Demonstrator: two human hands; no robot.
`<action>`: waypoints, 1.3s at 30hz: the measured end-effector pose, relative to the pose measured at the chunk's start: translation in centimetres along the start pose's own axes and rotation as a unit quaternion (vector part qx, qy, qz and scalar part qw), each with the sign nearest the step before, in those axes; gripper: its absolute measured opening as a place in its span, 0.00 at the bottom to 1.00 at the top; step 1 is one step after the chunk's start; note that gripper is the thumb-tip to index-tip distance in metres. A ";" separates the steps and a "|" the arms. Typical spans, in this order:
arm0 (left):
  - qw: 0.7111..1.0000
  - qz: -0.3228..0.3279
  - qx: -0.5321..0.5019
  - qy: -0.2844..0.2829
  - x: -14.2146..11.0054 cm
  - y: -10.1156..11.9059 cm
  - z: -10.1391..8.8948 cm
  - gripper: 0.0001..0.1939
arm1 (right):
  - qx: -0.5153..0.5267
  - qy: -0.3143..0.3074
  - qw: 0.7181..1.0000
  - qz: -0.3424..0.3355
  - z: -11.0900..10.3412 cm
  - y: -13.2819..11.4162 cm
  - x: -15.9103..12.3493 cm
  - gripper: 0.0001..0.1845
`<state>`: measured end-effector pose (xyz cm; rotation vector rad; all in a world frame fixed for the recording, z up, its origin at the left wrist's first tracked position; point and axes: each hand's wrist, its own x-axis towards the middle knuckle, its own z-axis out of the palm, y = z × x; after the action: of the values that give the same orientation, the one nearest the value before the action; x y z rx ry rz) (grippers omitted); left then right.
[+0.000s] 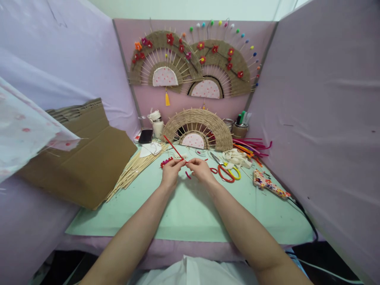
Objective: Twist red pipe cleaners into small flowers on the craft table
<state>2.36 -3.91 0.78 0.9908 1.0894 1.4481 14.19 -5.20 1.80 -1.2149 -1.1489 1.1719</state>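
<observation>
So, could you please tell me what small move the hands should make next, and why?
Perhaps the right hand should bend the near end of the red stem, with the left hand steadying it: both hands pinch it near that end, while its long end sticks out straight.

We take this place for a small craft booth. Purple cloth side walls [320,87] and a pink back panel [184,101] enclose a green-covered bench [196,221]. Decorated fans [165,77] hang against the panel. On the bench we record scissors [221,162], a flower-patterned glue gun [270,186], pipe cleaners [252,145], thin sticks [133,170] and a pot of pens [240,131]; cut cardboard [80,154] stands at left.
</observation>
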 end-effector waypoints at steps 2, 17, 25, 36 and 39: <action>1.000 -0.003 0.011 -0.003 0.1 -0.1 -0.1 0.11 | -0.054 0.011 0.996 -0.063 0.0 0.2 0.0 0.07; 0.998 -0.056 -0.008 0.024 -0.2 0.6 -0.5 0.14 | -0.289 -0.001 0.926 -0.243 -0.3 -0.3 -0.4 0.05; 1.000 -0.003 -0.008 0.006 -0.2 0.5 -0.1 0.14 | 0.197 -0.110 0.963 0.150 -0.3 -0.8 0.0 0.11; 0.998 0.021 0.050 0.028 -0.6 0.3 0.2 0.09 | 0.047 -0.015 0.998 0.035 0.5 0.2 -0.4 0.08; 0.997 0.018 0.054 0.044 -0.5 -0.2 0.3 0.08 | -0.144 0.073 0.978 -0.129 1.2 0.5 -1.0 0.07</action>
<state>2.81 -4.37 0.66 1.0354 1.2311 1.4849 12.96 -6.08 1.30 -1.2979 -1.3497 0.7257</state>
